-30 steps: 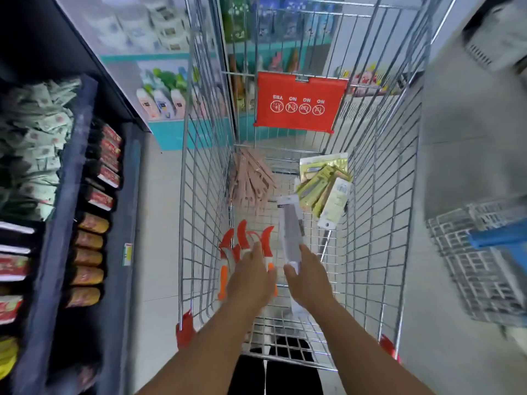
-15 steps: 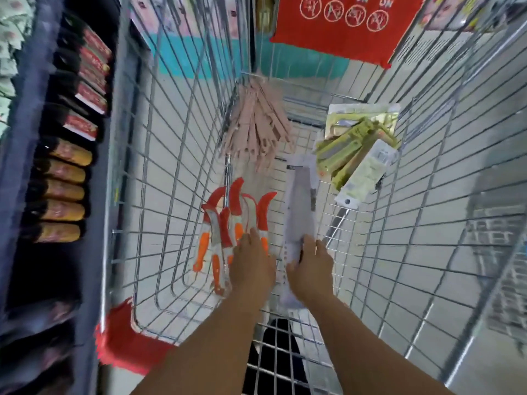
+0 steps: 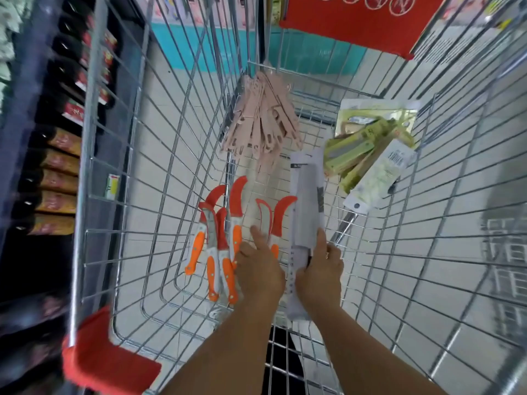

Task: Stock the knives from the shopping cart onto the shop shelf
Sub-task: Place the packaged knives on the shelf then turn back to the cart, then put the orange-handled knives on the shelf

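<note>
A red plastic sign with white round symbols hangs at the top edge of the view. Beneath it runs a teal wall band above a pale tiled floor. Dark bottles with red labels and brown-gold labelled bottles stand in rows at the left edge. A red plastic corner bumper sits at bottom left.
</note>
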Available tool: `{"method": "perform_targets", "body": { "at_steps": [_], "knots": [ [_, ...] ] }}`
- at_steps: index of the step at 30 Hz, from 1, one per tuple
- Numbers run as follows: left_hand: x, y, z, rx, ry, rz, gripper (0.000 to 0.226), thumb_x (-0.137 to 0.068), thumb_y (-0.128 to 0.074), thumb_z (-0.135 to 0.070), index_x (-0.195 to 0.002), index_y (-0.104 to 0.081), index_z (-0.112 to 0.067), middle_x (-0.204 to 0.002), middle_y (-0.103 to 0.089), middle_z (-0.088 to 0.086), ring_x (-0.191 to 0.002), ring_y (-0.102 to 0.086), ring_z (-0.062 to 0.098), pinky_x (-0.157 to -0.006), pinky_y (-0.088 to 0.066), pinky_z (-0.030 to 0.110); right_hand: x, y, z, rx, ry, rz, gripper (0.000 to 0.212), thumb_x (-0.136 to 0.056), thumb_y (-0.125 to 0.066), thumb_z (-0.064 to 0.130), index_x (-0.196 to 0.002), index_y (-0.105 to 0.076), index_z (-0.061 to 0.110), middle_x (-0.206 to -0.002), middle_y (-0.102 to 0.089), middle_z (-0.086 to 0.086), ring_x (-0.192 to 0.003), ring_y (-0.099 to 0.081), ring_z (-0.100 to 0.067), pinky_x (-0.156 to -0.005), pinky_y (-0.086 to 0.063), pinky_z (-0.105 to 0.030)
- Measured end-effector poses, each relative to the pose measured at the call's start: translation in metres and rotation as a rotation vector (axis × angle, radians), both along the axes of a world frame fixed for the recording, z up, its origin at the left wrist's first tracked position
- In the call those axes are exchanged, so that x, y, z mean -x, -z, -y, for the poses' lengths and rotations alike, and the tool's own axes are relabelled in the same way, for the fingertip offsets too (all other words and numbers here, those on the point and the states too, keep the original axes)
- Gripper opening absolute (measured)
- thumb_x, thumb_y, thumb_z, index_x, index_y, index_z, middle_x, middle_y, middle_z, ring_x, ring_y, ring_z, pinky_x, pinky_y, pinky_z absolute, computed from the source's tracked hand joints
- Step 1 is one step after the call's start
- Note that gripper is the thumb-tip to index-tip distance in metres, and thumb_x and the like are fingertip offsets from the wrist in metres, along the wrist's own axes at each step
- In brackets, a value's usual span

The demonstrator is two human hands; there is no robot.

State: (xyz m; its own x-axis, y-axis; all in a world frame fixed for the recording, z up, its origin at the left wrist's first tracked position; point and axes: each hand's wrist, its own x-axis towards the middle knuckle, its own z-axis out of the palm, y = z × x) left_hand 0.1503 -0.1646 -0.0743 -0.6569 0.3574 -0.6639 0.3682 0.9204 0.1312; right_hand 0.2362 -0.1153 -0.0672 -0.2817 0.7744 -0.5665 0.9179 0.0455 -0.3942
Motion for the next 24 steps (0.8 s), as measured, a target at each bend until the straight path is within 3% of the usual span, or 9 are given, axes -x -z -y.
{"method": "perform_targets", "body": {
  "at_steps": [3,7,9,12,15,19,24],
  "knots": [
    [-0.005,-0.001,-0.001,0.036,-0.052,0.015,0.092,-0.086,-0.064,-0.022,-0.148,0.001,-0.008,-0.145,-0.024,0.025,-0.131,-0.034,0.037,-0.104,-0.041,0.042,-0.001,-0.004,0.004,0.043,0.033,-0.068,0.092,-0.082,-0.057,0.003,-0.153,-0.003,0.027,-0.132,-0.033,-0.008,-0.103,-0.048,-0.023,-0.076,-0.047,-0.034],
    [-0.007,-0.004,0.0,0.029,-0.116,0.093,0.085,-0.08,-0.072,-0.018,-0.143,-0.016,-0.005,-0.146,-0.019,0.021,-0.13,-0.034,0.037,-0.101,-0.044,0.041,-0.005,-0.006,0.012,0.071,0.091,-0.132,0.093,-0.08,-0.055,-0.005,-0.152,-0.007,0.028,-0.129,-0.032,-0.01,-0.076,-0.051,-0.021,-0.057,-0.04,-0.029],
    [-0.006,-0.005,0.0,-0.009,-0.147,0.131,0.075,-0.079,-0.072,-0.012,-0.137,-0.024,-0.007,-0.143,-0.023,0.02,-0.126,-0.039,0.036,-0.095,-0.047,0.039,-0.007,-0.007,0.013,0.069,0.102,-0.131,0.091,-0.08,-0.054,-0.004,-0.152,-0.008,0.028,-0.13,-0.031,-0.009,-0.076,-0.05,-0.021,-0.057,-0.038,-0.028],
    [-0.004,-0.007,0.0,-0.078,-0.181,0.156,0.057,-0.079,-0.066,-0.001,-0.127,-0.034,-0.005,-0.129,-0.044,0.018,-0.114,-0.052,0.033,-0.088,-0.051,0.039,-0.006,-0.012,0.013,0.06,0.107,-0.15,0.087,-0.083,-0.052,-0.003,-0.152,-0.009,0.026,-0.131,-0.03,-0.009,-0.079,-0.045,-0.018,-0.062,-0.037,-0.026],
    [-0.002,-0.016,0.001,-0.137,-0.215,0.185,0.051,-0.079,-0.064,-0.002,-0.122,-0.037,-0.006,-0.116,-0.057,0.015,-0.106,-0.058,0.032,-0.087,-0.051,0.042,-0.006,-0.02,0.012,0.071,0.098,-0.17,0.086,-0.084,-0.052,-0.002,-0.152,-0.008,0.026,-0.131,-0.03,-0.008,-0.084,-0.047,-0.018,-0.066,-0.038,-0.026],
    [0.004,-0.04,0.003,-0.172,-0.253,0.175,0.068,-0.08,-0.071,-0.011,-0.134,-0.029,-0.004,-0.129,-0.049,0.015,-0.116,-0.053,0.034,-0.094,-0.048,0.041,-0.005,-0.037,0.009,0.079,0.069,-0.152,0.086,-0.084,-0.05,-0.001,-0.152,-0.007,0.028,-0.132,-0.03,-0.007,-0.088,-0.051,-0.022,-0.062,-0.038,-0.027],
    [0.021,-0.085,0.004,-0.359,-0.24,0.157,0.05,-0.085,-0.063,-0.01,-0.125,-0.033,-0.005,-0.123,-0.044,0.016,-0.102,-0.055,0.03,-0.082,-0.048,0.037,0.003,-0.071,0.004,0.05,0.057,-0.19,0.084,-0.084,-0.052,0.001,-0.151,-0.011,0.03,-0.133,-0.031,-0.005,-0.098,-0.053,-0.025,-0.064,-0.038,-0.028]
  ]
}}
